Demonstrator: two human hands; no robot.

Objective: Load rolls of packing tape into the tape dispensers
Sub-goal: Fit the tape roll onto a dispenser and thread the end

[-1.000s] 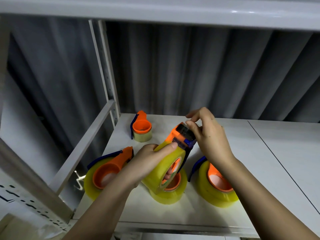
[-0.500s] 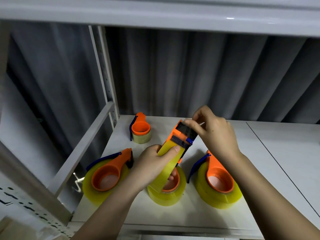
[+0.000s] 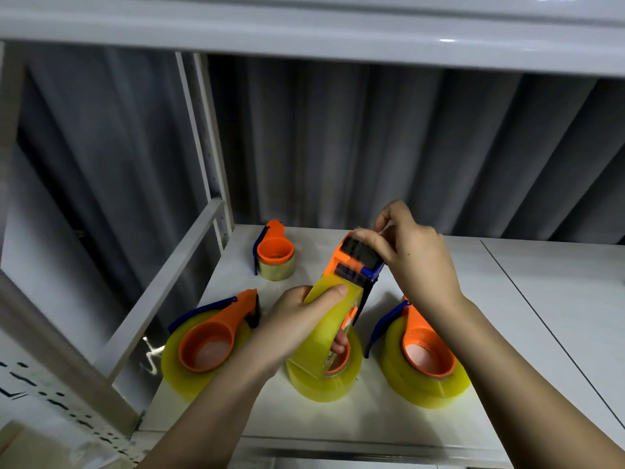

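Holding the yellow tape roll [image 3: 324, 330] on edge above the white shelf [image 3: 507, 333], my left hand [image 3: 294, 323] grips it — thumb across the outer face, fingers curled through the core. The roll sits in an orange dispenser [image 3: 355, 262] whose head points up and away. My right hand [image 3: 412, 255] pinches at the top of that head, thumb and forefinger closed on what appears to be the loose tape end; it is too thin and blurred to confirm. Directly beneath lies a second yellow roll [image 3: 324, 380], flat. Three loaded dispensers rest on the shelf — left [image 3: 209, 340], right [image 3: 426, 353], rear [image 3: 274, 255].
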